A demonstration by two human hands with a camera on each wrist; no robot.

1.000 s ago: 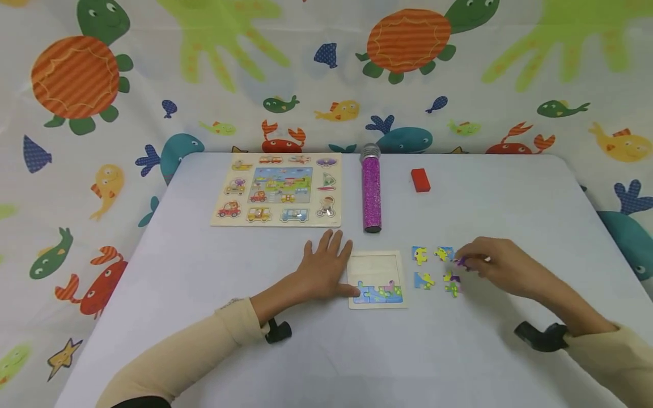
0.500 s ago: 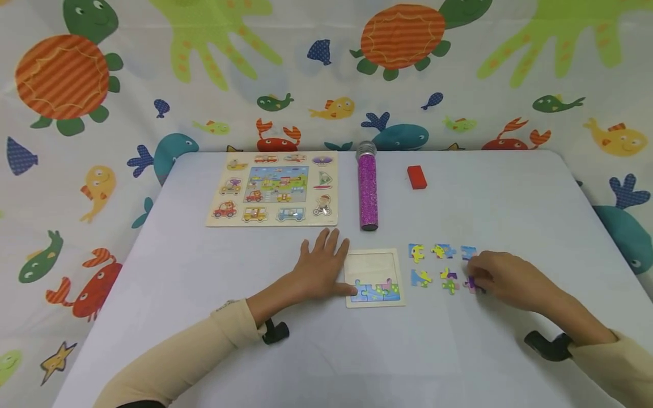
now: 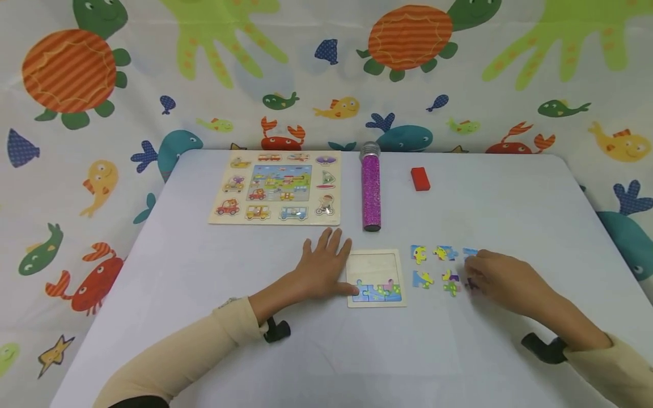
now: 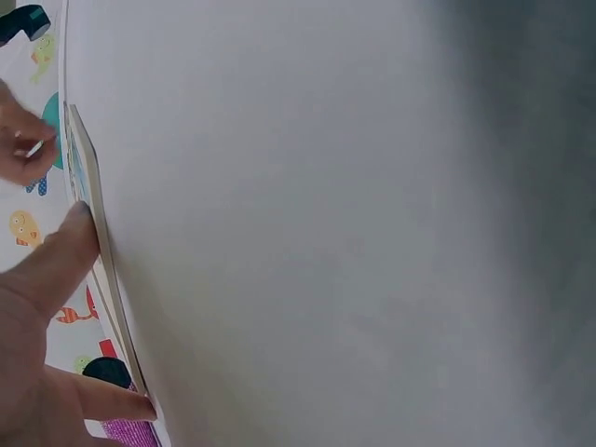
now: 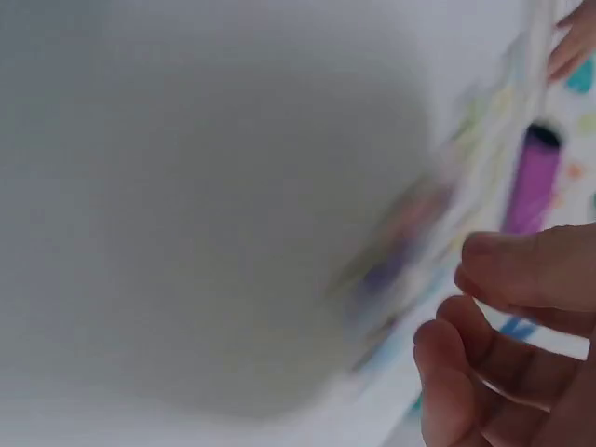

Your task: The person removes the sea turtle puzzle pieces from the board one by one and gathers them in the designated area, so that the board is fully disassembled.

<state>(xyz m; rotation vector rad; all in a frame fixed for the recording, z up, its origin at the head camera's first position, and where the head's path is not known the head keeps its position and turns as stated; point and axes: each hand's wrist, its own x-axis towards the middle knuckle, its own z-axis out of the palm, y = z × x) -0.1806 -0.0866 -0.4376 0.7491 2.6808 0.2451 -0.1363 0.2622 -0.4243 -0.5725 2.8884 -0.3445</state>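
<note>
My left hand [image 3: 321, 275] lies spread beside a small wooden puzzle tray [image 3: 372, 265], its thumb on the left border. Joined blue and green jigsaw pieces [image 3: 377, 293] fill the tray's bottom row; bare wood shows above. My right hand [image 3: 502, 283] is over the right end of two short rows of loose jigsaw pieces [image 3: 419, 254]. Partly covered by its fingers are a blue piece [image 3: 469, 251] and a purple piece [image 3: 472, 285]. In the right wrist view the right fingers [image 5: 447, 363] are loosely bent, with a gap to the thumb and nothing in it.
Behind the tray lies a larger wooden vehicle puzzle board [image 3: 216, 220]. A glittery purple microphone [image 3: 371, 192] and a red block [image 3: 420, 179] are to its right. A sea-animal patterned cloth [image 3: 306, 56] hangs behind the white table [image 3: 285, 362].
My right hand has moved right and set the purple piece down at the end of the lower row, uncovering the blue piece above. My left hand stays at the tray.
</note>
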